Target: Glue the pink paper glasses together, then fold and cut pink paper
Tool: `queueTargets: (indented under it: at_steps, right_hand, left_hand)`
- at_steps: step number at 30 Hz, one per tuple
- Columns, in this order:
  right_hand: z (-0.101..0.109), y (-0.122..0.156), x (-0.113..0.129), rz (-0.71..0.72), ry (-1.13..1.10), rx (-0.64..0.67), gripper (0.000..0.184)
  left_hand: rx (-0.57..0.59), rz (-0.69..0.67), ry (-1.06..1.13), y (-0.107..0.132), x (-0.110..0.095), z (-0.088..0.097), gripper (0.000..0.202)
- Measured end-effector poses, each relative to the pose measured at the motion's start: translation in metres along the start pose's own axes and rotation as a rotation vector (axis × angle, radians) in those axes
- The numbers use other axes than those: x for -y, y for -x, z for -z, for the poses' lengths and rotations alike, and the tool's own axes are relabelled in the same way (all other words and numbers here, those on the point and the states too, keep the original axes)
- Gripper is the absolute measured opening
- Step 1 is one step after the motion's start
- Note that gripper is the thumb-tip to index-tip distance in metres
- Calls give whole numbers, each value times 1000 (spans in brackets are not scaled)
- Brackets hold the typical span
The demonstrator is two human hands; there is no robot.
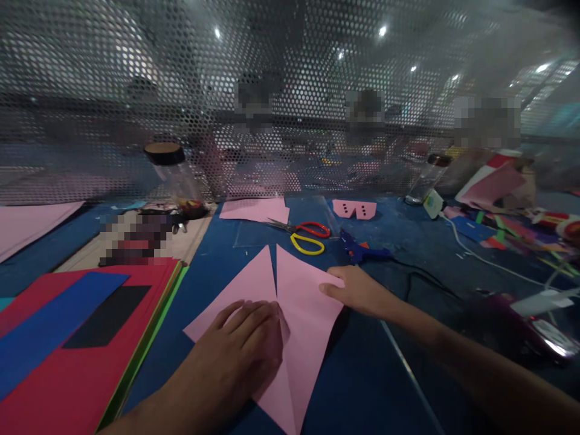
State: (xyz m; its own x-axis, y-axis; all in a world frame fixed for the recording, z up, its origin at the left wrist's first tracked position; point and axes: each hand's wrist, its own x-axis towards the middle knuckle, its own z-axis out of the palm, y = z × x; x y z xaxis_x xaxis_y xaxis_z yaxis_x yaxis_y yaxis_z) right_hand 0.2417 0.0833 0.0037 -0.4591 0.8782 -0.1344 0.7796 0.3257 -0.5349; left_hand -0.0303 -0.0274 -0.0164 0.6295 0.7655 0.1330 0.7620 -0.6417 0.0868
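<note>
A folded pink paper (299,302) lies on the blue table (376,374) in front of me, its two flaps meeting along a centre line. My left hand (247,344) rests flat on its lower left flap, fingers pressed down near the centre crease. At the paper's right corner, the fingertips of my right hand (357,290) press on the edge. Neither hand grips anything.
A stack of coloured sheets (72,338), red on top with blue and black pieces, lies at the left. Scissors (306,235) and a blue glue gun (360,249) lie beyond the paper. Pink cut pieces (354,209), jars and scraps stand before a perforated screen; people sit behind it.
</note>
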Motion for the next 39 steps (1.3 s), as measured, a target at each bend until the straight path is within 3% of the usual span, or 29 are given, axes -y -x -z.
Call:
queueTargets:
  at_steps: [15, 24, 32, 39]
  right_hand:
    - [-1, 0, -3, 19, -29, -16, 32]
    - [1, 0, -9, 20, -201, 42, 42]
    - [-5, 3, 4, -73, -276, -14, 30]
    - [-4, 2, 4, -75, -326, 10, 36]
  left_hand:
    - [-30, -11, 1, 2, 1, -1, 47]
    - [-14, 5, -47, 3, 1, -3, 46]
    - [-102, 33, -52, 5, -1, -8, 45]
    - [-19, 29, -48, 4, 0, -5, 47]
